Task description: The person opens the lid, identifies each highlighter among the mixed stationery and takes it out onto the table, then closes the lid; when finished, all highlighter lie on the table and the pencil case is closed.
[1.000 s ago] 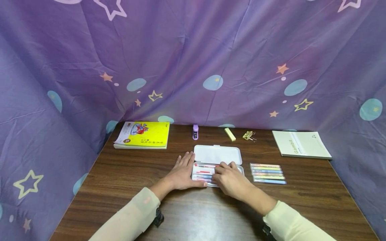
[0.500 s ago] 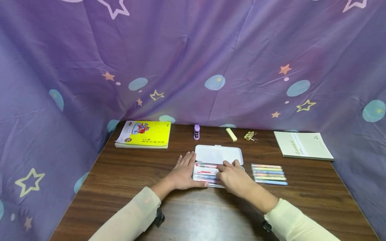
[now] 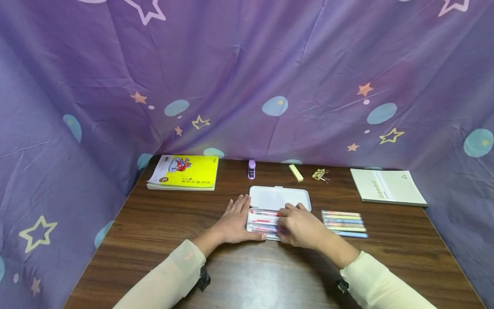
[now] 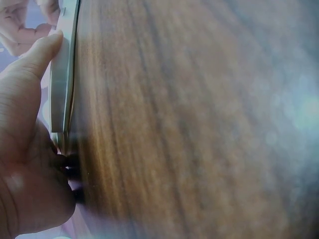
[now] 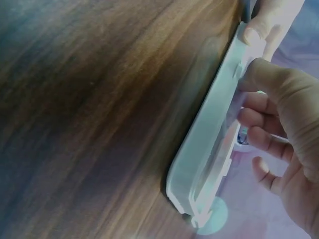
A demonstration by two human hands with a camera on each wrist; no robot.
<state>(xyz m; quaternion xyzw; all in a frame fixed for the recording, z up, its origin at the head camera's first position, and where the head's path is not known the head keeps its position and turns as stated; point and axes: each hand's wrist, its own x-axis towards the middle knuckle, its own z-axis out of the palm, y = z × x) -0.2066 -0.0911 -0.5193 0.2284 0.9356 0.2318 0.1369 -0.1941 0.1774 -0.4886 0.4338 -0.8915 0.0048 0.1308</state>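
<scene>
A white pencil case (image 3: 278,198) lies with its lid folded back, holding a red pen (image 3: 264,212) and several other pens. My left hand (image 3: 233,221) rests along its left side, fingers straight and thumb on the front edge; in the left wrist view that thumb (image 4: 47,50) presses the case's front wall (image 4: 61,89). My right hand (image 3: 302,225) reaches into the case's right part with curled fingers, pinching a blurred pen (image 3: 270,230) near the front. Its fingers and thumb dip over the front wall in the right wrist view, hiding the grip itself.
Several pastel pens (image 3: 344,218) lie side by side right of the case. Behind stand a purple stapler (image 3: 251,169), a yellow block (image 3: 296,172) and gold binder clips (image 3: 320,174). A yellow book (image 3: 189,171) lies back left, a pale notebook (image 3: 387,186) back right.
My right hand has shifted slightly toward the front of the case, and the pens beside its fingers now blur with motion. The left hand stays in place.
</scene>
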